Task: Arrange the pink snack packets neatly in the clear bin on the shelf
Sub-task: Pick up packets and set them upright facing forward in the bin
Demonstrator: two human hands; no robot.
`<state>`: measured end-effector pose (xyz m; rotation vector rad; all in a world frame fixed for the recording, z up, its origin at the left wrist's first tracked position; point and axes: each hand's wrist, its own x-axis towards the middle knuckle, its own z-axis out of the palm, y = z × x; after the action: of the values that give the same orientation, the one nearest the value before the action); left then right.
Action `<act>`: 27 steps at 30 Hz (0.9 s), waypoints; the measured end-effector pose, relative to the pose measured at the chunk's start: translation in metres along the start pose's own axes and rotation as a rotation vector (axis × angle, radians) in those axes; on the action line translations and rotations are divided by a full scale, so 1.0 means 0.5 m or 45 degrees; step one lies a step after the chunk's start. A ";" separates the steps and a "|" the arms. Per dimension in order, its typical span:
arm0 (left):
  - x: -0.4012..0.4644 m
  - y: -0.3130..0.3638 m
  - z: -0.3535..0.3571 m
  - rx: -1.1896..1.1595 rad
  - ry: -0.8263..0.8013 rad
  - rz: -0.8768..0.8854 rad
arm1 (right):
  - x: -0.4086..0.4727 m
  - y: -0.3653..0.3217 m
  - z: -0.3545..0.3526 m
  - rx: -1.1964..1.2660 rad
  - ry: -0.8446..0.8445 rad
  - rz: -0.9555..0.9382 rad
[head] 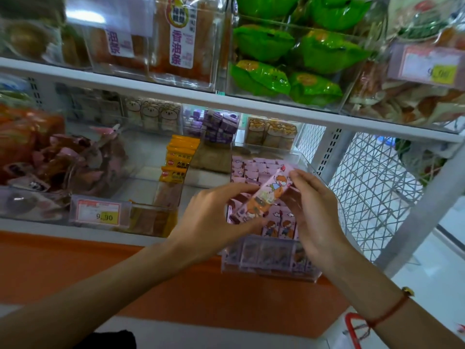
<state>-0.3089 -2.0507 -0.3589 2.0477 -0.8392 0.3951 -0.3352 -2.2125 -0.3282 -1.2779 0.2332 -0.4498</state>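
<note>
Hands centre-right of frame: left hand and right hand pinch one pink packet between them above the clear bin.

This is looking like a snack shop or small supermarket, with white metal shelves carrying clear bins of packaged food. A price tag reading 9.90 is hanging on a bin front just below the upper shelf's left half, and another price label is sitting above that shelf at far right, beside green packets.
</note>
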 end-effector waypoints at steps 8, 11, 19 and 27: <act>-0.009 0.008 0.012 -0.248 0.091 -0.081 | -0.004 -0.001 0.001 -0.105 -0.363 -0.126; -0.010 0.013 0.017 -0.271 0.130 -0.057 | -0.016 0.008 0.010 -0.243 -0.529 -0.199; -0.004 0.018 0.019 -0.170 0.248 -0.055 | -0.022 0.017 0.011 -0.254 -0.229 -0.403; 0.012 0.038 0.007 -0.689 0.070 -0.265 | -0.007 0.004 -0.005 -0.349 -0.352 -0.294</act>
<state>-0.3175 -2.0635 -0.3461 1.5888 -0.6087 0.0904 -0.3389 -2.2127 -0.3312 -1.6280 -0.0911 -0.4410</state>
